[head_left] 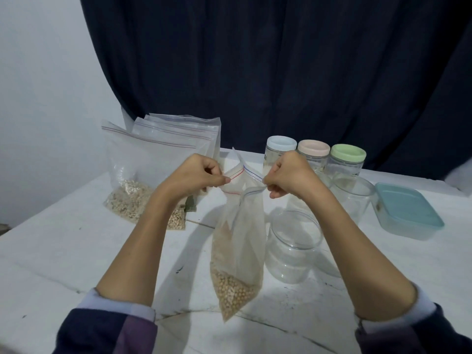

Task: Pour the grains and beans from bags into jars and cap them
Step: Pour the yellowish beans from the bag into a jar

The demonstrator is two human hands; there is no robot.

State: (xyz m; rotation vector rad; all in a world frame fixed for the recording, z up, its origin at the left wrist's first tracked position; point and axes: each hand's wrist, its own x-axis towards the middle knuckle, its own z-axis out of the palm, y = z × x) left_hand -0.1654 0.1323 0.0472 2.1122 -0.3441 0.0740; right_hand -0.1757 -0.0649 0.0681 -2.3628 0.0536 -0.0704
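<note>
A dark curtain (281,72) fills the back of your view, with a pale wall (38,85) to its left. Below it spreads the white desk (63,251), marked with a few dark scuffs.

At the back left of the desk stand your spare zip bags (158,159), leaning together, pale grains and beans settled in their bottoms. On the right sits a shallow clear box with a blue lid (406,213). Along the back edge you have three lidded jars in a row: the white-lidded jar (281,149), the pink-lidded jar (313,152) and the green-lidded jar (347,157), touching or nearly so. In front of them stand two open jars: one clear jar (353,198) further back, beside the blue-lidded box, and the nearer open jar (293,249), just right of the bag you hold.

That bag (240,238) hangs upright between your hands, above the desk, with round tan beans (235,292) gathered in its lower corner. Its zip top is parted. Your left hand (198,176) pinches the red-striped lip with curled fingers (224,178); your right hand (290,175) pinches the blue-striped lip the same way, so the mouth is pulled apart between them.
</note>
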